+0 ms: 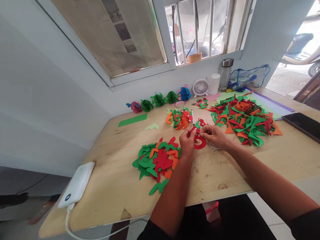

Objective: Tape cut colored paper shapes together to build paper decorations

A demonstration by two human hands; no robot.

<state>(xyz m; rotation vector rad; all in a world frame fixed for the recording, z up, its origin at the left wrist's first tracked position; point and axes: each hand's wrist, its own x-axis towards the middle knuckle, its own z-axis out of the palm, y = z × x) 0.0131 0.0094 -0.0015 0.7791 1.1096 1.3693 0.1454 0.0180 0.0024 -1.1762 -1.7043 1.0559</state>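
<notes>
Over the middle of the table, my left hand (187,141) is closed on a red paper cutout (200,143) with a curved lower end. My right hand (213,136) pinches at the upper part of the same cutout, its fingertips close to the left thumb. Just beyond the hands lie a few red and green pieces with small white squares on them. Left of my left hand is a loose pile of green, red and orange cutouts (162,160). A smaller pile of orange, green and red pieces (179,118) with white squares sits behind the hands.
A large heap of paper scraps (246,116) lies at the right, beside a black phone (303,125). Along the wall stand folded paper figures (158,99), a small fan (200,87) and a glass bottle (226,75). A white power bank (77,185) with a cable rests at the left edge.
</notes>
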